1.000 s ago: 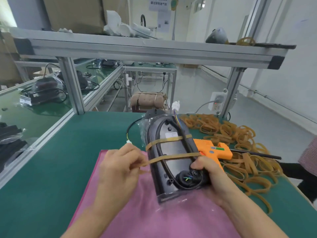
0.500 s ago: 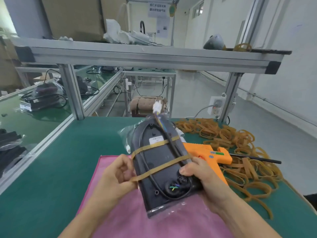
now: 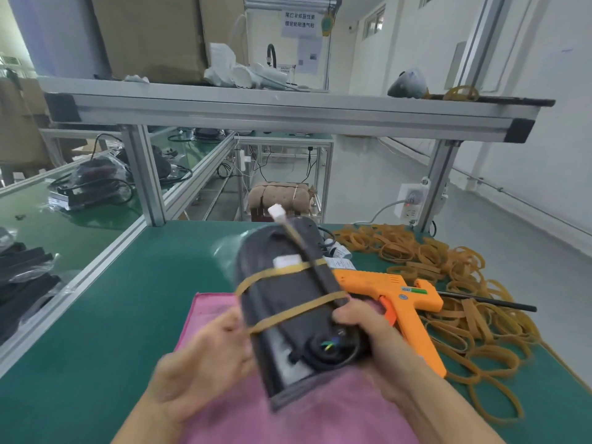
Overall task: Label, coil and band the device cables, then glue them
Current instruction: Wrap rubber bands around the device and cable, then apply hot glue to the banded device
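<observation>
A black oval device point(image 3: 288, 296) in a clear plastic bag is held tilted above a pink cloth point(image 3: 211, 309). Two tan rubber bands point(image 3: 298, 307) cross it and pin its black cable. The cable's white connector point(image 3: 276, 214) sticks up at the far end. My right hand point(image 3: 368, 328) grips the device's near right edge, thumb on top. My left hand point(image 3: 205, 357) is at the device's left side and pinches the lower band's end; it is blurred. An orange glue gun point(image 3: 400, 299) lies on the mat just right of the device.
A heap of loose tan rubber bands point(image 3: 448, 270) covers the green bench point(image 3: 112, 315) at right. An aluminium frame post point(image 3: 144, 177) and overhead shelf point(image 3: 288, 113) stand behind. More bagged black devices point(image 3: 93, 184) lie on the left bench. A power strip point(image 3: 411, 200) hangs on the right post.
The device has swung further, its far end tipping left and the connector rising. My left hand has drawn back toward me along the lower band. The right hand keeps its grip.
</observation>
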Demonstrator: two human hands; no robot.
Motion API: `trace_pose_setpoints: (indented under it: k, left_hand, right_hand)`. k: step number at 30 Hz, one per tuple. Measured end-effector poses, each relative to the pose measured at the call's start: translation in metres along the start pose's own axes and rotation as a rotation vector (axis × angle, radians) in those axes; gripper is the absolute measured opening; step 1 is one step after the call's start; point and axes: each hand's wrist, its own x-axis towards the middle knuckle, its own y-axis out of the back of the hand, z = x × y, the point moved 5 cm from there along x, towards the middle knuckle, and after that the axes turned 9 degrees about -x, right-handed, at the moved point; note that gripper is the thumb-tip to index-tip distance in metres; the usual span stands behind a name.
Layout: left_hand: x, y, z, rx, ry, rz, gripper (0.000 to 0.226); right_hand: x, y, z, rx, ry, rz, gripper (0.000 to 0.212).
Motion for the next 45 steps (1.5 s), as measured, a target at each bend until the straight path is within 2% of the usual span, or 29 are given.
trace_pose_setpoints:
  k: [2, 3, 5, 6, 8, 11, 12, 15, 17, 19, 23, 27, 29, 31, 32, 34, 35, 37, 39, 42, 45]
  left_hand:
    - [-0.004, 0.01, 0.008, -0.137, -0.019, 0.002, 0.069]
    - [-0.003, 0.01, 0.01, -0.126, -0.031, 0.023, 0.077]
    - [0.011, 0.01, 0.001, 0.085, 0.027, 0.132, 0.098]
    - [0.022, 0.001, -0.009, 0.233, 0.082, 0.183, 0.099]
    - [0.045, -0.011, -0.026, 0.402, 0.103, 0.324, 0.084]
    - [0.058, -0.001, -0.03, 0.375, -0.037, 0.615, 0.054]
    - [0.059, 0.002, -0.028, 0.354, -0.081, 0.652, 0.05]
    - [0.058, 0.008, -0.019, 0.352, -0.167, 0.702, 0.049]
    - [0.058, 0.011, -0.014, 0.371, -0.21, 0.75, 0.05]
    - [0.059, 0.014, -0.009, 0.386, -0.27, 0.811, 0.047]
    - [0.061, 0.023, -0.003, 0.361, -0.293, 0.897, 0.031]
    - [0.062, 0.025, 0.0, 0.333, -0.223, 0.891, 0.034]
    - [0.063, 0.024, -0.001, 0.311, -0.157, 0.868, 0.039]
    - [0.063, 0.026, -0.001, 0.267, -0.092, 0.882, 0.046]
    - [0.06, 0.03, 0.003, 0.245, -0.089, 0.914, 0.049]
    - [0.048, 0.042, 0.018, 0.218, -0.149, 0.984, 0.047]
    - [0.039, 0.048, 0.025, 0.203, -0.161, 1.005, 0.044]
    - [0.027, 0.054, 0.027, 0.223, -0.118, 0.993, 0.049]
    - [0.024, 0.05, 0.017, 0.288, -0.049, 0.946, 0.053]
    - [0.029, 0.036, -0.012, 0.279, 0.044, 0.864, 0.048]
    - [0.032, 0.033, -0.033, 0.28, 0.091, 0.863, 0.051]
  right_hand:
    - [0.002, 0.021, -0.006, 0.101, 0.016, 0.071, 0.028]
    - [0.001, 0.028, -0.008, 0.094, 0.027, 0.087, 0.022]
    - [0.002, 0.031, -0.009, -0.014, 0.001, 0.1, 0.025]
    - [0.004, 0.027, -0.007, -0.087, -0.015, 0.107, 0.037]
    - [0.009, 0.019, -0.003, -0.236, -0.02, 0.112, 0.054]
    - [0.019, 0.014, -0.003, -0.375, -0.005, 0.042, 0.035]
    - [0.022, 0.015, -0.005, -0.416, -0.034, 0.02, 0.033]
    - [0.029, 0.019, -0.004, -0.485, -0.128, -0.062, 0.045]
    - [0.037, 0.018, -0.005, -0.46, -0.158, -0.092, 0.04]
    - [0.046, 0.017, -0.008, -0.552, -0.151, -0.03, 0.038]
    - [0.057, 0.009, -0.02, -1.093, -0.012, 0.182, 0.046]
    - [0.047, 0.006, -0.035, -1.257, 0.13, 0.26, 0.043]
    - [0.037, 0.006, -0.04, -1.202, 0.204, 0.239, 0.031]
    - [0.024, 0.01, -0.043, -0.994, 0.22, 0.164, 0.018]
    - [0.014, 0.018, -0.048, -0.895, 0.234, 0.173, 0.019]
    - [-0.001, 0.048, -0.059, -0.776, 0.265, 0.293, 0.016]
    - [-0.006, 0.067, -0.064, -0.847, 0.27, 0.379, 0.016]
    - [-0.007, 0.093, -0.064, -1.242, 0.167, 0.522, 0.015]
    - [0.004, 0.105, -0.052, -1.627, -0.06, 0.595, 0.015]
    - [0.021, 0.115, -0.038, -1.846, -0.358, 0.61, 0.014]
    - [0.034, 0.12, -0.041, -1.933, -0.503, 0.55, 0.033]
